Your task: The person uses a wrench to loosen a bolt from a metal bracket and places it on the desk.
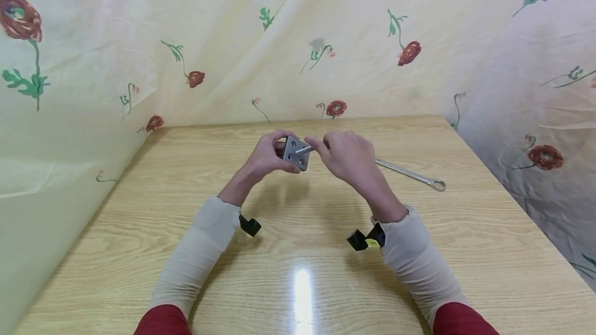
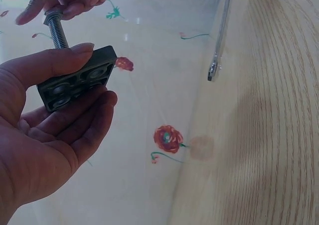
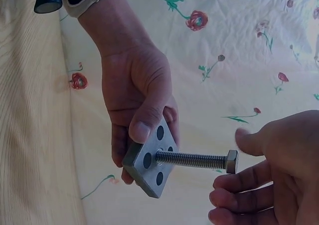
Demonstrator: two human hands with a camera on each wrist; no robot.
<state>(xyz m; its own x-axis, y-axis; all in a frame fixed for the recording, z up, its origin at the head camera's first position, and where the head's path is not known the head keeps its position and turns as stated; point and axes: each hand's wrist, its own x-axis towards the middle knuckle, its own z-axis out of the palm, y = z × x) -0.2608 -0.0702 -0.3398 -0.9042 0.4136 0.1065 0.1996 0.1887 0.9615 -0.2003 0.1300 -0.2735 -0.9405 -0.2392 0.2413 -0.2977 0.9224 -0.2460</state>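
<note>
My left hand (image 1: 266, 156) grips a square metal plate (image 3: 144, 176) by its edges, thumb on one side and fingers on the other. The plate has round holes near its corners and is held tilted above the table. A long threaded hex bolt (image 3: 194, 159) stands out of the plate's middle, its head toward my right hand (image 1: 346, 156). In the right wrist view, the right thumb and fingers are spread around the hex head, with a gap at the thumb. The left wrist view shows the plate's dark, recessed underside (image 2: 79, 83).
A combination wrench (image 1: 410, 173) lies on the wooden table (image 1: 298, 231) to the right, partly hidden behind the right hand. Floral cloth (image 1: 233, 56) hangs along the back and both sides. Each wrist carries a small black camera (image 1: 250, 227).
</note>
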